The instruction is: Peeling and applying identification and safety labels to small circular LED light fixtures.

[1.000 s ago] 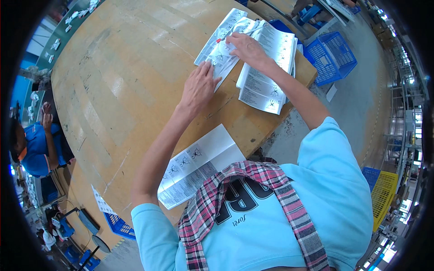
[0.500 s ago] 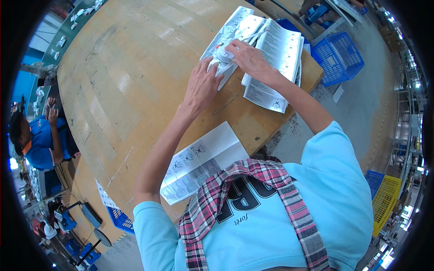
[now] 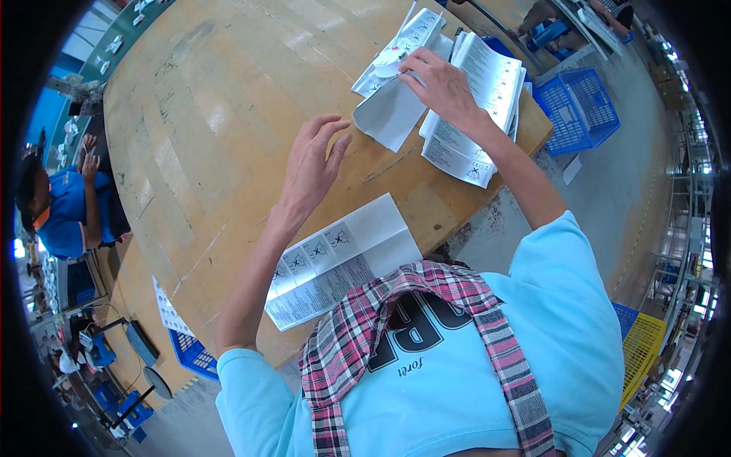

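From here I see L hand [image 3: 308,169] loosely open, empty, over the tan wooden tabletop [image 3: 198,160]; R hand [image 3: 443,87] is curled at a round white plastic-looking piece [image 3: 389,61], can't tell if it grips that or the blank white paper flap [image 3: 390,118] just below. Piece sits on a printed white paper strip [image 3: 422,30], prob. weighting it flat, w/ a stack of printed white leaflets [image 3: 491,76] just right, prob. for quick reach.

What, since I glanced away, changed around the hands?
The left hand came off the sheet, which now shows a plain face, and moved left. The thin white strip, earlier pointing right, points away. The right hand stays by the white disc; the nearer leaflet lies unmoved.
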`<state>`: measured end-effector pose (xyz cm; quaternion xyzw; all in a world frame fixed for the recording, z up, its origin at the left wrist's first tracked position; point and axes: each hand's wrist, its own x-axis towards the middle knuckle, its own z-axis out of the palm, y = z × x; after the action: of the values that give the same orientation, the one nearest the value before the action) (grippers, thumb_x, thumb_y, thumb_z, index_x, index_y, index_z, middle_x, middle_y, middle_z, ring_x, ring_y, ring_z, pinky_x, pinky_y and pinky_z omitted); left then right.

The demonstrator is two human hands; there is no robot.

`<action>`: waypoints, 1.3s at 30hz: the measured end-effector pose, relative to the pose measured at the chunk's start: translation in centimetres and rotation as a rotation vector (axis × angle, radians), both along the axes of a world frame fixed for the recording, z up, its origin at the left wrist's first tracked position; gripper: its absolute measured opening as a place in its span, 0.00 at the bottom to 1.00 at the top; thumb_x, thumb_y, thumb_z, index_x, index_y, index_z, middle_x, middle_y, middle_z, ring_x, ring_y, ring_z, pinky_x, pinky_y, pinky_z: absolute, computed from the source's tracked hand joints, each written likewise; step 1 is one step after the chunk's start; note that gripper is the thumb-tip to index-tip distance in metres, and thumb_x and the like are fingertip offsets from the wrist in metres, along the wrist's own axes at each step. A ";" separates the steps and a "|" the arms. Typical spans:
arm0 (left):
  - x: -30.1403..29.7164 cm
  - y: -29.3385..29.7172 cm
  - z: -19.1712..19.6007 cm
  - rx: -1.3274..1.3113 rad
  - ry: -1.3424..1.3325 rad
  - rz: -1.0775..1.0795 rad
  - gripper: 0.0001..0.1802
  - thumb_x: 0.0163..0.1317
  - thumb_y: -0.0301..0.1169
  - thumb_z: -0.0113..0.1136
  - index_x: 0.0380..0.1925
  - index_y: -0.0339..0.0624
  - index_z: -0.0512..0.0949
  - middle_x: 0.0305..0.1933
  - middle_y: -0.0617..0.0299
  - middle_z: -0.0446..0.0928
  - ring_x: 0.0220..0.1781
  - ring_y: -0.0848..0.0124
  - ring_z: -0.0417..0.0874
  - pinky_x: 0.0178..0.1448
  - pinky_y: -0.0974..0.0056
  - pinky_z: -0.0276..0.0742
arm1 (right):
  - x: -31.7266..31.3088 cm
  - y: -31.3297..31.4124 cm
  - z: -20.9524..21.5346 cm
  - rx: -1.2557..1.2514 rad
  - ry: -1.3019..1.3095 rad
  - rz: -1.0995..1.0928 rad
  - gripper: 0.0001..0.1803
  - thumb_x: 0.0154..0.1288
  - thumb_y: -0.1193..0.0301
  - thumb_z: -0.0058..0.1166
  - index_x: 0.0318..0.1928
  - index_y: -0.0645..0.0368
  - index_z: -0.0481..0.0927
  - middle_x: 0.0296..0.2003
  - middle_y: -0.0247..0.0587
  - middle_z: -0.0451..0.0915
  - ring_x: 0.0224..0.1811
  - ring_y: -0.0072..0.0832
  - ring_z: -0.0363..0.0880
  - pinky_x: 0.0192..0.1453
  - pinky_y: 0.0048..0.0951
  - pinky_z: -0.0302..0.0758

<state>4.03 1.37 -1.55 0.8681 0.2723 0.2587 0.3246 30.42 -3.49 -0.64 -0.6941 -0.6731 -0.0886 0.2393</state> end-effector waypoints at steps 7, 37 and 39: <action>-0.5 0.7 -0.4 -0.069 -0.044 0.047 0.14 0.67 0.33 0.56 0.47 0.36 0.78 0.53 0.51 0.76 0.56 0.54 0.76 0.59 0.56 0.72 | 0.0 0.9 0.0 0.024 -0.028 0.006 0.08 0.64 0.66 0.56 0.34 0.57 0.83 0.36 0.35 0.79 0.42 0.34 0.81 0.43 0.34 0.79; -11.3 -5.9 -1.2 -0.157 0.368 -0.035 0.13 0.54 0.33 0.68 0.36 0.41 0.76 0.35 0.58 0.76 0.41 0.61 0.77 0.50 0.58 0.71 | -10.9 -4.2 1.0 -0.102 0.309 0.418 0.05 0.61 0.72 0.59 0.34 0.62 0.81 0.34 0.40 0.79 0.41 0.36 0.78 0.45 0.34 0.76; -11.5 -5.7 -0.8 -0.287 0.373 0.000 0.10 0.55 0.29 0.66 0.34 0.40 0.76 0.32 0.58 0.76 0.40 0.61 0.78 0.50 0.58 0.70 | -11.5 -5.1 0.6 -0.127 0.325 0.454 0.05 0.61 0.73 0.59 0.34 0.62 0.81 0.33 0.40 0.78 0.41 0.35 0.78 0.44 0.34 0.76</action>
<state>-7.46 -4.31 -2.34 0.8459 0.3616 0.0524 0.3886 18.96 -8.54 -0.07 -0.5444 -0.7684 0.1219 0.3136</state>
